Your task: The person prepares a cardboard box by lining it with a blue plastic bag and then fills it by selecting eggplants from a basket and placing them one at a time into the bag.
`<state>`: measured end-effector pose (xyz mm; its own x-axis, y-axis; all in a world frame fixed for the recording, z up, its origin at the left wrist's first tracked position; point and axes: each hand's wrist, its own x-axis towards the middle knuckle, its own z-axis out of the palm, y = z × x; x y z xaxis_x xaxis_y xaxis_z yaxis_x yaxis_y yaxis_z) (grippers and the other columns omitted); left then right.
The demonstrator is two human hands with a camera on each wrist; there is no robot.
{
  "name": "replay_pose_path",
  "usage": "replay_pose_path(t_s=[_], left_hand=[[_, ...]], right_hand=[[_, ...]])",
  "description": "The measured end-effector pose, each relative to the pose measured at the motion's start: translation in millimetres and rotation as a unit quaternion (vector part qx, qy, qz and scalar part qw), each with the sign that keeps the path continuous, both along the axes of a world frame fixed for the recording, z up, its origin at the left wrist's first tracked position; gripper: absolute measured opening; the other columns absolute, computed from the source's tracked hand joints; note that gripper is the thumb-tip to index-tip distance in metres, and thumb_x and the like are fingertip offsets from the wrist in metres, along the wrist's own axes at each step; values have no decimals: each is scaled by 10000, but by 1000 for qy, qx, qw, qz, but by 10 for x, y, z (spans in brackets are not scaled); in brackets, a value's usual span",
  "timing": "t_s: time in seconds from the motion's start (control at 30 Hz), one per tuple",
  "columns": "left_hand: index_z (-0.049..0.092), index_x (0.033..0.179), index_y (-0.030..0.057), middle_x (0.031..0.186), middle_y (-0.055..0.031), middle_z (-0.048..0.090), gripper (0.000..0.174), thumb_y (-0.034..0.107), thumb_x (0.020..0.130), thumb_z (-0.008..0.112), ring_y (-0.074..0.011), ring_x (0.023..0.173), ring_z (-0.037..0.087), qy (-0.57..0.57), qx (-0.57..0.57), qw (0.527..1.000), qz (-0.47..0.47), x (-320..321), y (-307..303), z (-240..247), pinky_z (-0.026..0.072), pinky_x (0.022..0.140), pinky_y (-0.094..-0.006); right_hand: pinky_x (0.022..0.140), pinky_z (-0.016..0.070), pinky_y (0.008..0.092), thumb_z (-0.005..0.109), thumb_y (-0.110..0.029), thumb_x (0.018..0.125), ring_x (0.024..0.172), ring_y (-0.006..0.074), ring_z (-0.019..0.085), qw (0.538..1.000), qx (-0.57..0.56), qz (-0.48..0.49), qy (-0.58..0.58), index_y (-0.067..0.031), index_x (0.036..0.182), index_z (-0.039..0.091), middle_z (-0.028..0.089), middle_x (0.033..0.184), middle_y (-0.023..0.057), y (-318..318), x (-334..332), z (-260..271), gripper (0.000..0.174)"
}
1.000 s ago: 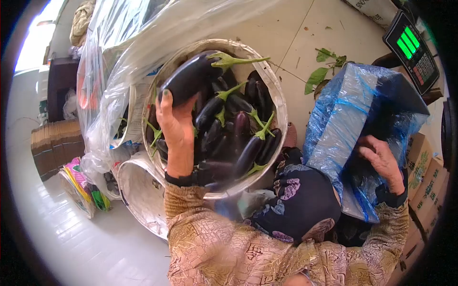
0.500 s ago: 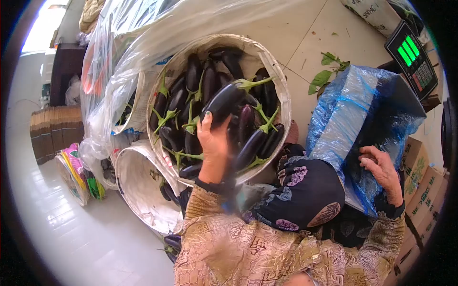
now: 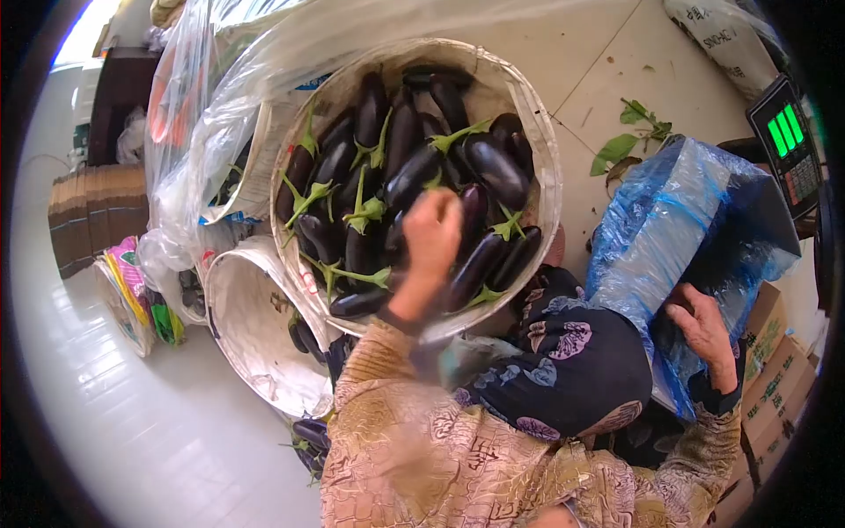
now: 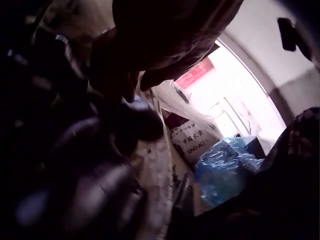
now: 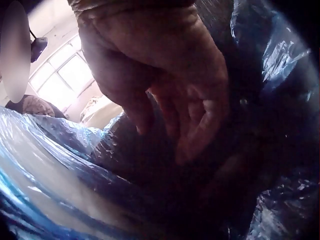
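Observation:
In the head view a round white-lined basket [image 3: 547, 132] holds several dark eggplants [image 3: 497, 172] with green stems. My left hand [image 3: 431, 233], blurred, is above the middle of them with its fingers bent; no eggplant shows in its grip. The left wrist view has that hand [image 4: 160, 45] dark, fingertips pointing down close over an eggplant [image 4: 142, 120]; contact is unclear. My right hand [image 3: 704, 326] is inside the opening of a box wrapped in blue plastic [image 3: 656, 229]. In the right wrist view its fingers [image 5: 192, 145] hang loosely curled, nothing visible between them.
A second white-lined basket [image 3: 255, 334] stands lower left, partly holding eggplants. Clear plastic sheeting [image 3: 216, 114] drapes at upper left. A scale display [image 3: 786, 132] is at right, above cartons [image 3: 779, 392]. Leaves [image 3: 616, 150] lie on the floor. A person's head in a dark floral covering [image 3: 563, 361] is between the hands.
The large eggplant that my left hand held is out of its grip, lying among the others. That hand has moved over the basket's middle. My right hand stays in the box. The head view has shifted slightly.

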<state>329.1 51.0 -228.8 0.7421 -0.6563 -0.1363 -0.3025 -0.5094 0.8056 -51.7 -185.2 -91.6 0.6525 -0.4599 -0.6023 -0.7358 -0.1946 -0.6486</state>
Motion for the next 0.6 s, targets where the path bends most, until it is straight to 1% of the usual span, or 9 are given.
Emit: replay_pose_path(t_s=[0.07,0.13,0.17,0.33,0.37,0.4,0.47,0.53,0.6], left_hand=[[513,1253,22,1181,-169,574,571,192,754,735,-384,1018,564,-374,38,926,-29,331,-108,239,476,852,-486],[507,1270,26,1208,-162,560,620,193,727,756,-382,1113,502,-364,169,914,-62,685,0,-15,437,916,-502],[502,1287,31,1217,-174,542,632,216,736,750,-386,1085,517,-296,258,917,-72,768,95,-235,451,897,-491],[493,1303,26,1211,-220,543,606,289,798,698,-370,1072,554,-268,230,935,-32,534,52,-268,503,817,-490],[508,1275,32,1166,-188,578,532,317,851,659,-322,1017,591,43,113,990,76,412,-6,-159,532,755,-447],[524,1246,38,1121,-156,613,469,345,905,620,-275,962,627,348,-19,921,175,296,-62,-80,560,693,-404],[541,1184,25,1021,-106,641,389,344,962,531,-208,828,656,490,-83,851,170,96,-172,-56,568,599,-334],[531,1201,-9,1032,-117,648,409,332,975,516,-239,862,670,444,-98,880,141,-37,-400,-101,568,696,-335],[500,1278,-30,1076,-128,642,478,341,977,517,-289,989,637,228,-165,957,69,-54,-625,-432,531,831,-370]], right_hand=[[756,488,350,598,-190,864,816,286,649,1000,-6,-1,11,56,1029,583,654,871,204,9,16,-21,297],[770,491,365,594,-169,845,852,313,662,999,-4,-3,35,66,1034,584,659,909,232,-1,40,-89,302],[770,491,365,594,-169,845,852,313,662,999,-5,-3,35,66,1034,584,659,909,232,9,44,-120,302],[796,486,391,581,-161,829,918,372,656,1000,6,-12,13,73,1041,591,660,960,249,63,108,-72,316],[796,486,391,581,-161,829,918,372,656,1000,7,-10,14,73,1041,591,660,960,249,59,105,-88,316],[805,483,394,572,-158,824,933,388,649,1000,-1,-10,19,77,1044,589,658,974,256,56,88,-107,323],[814,480,398,562,-155,819,947,405,643,1000,-9,-9,23,81,1048,587,656,988,262,51,114,-113,330],[832,474,404,544,-155,811,970,433,627,999,1,13,42,88,1068,579,649,1008,276,38,177,-87,355],[834,473,405,540,-156,809,977,436,624,999,1,23,36,89,1075,576,647,1015,279,41,156,-143,364]])
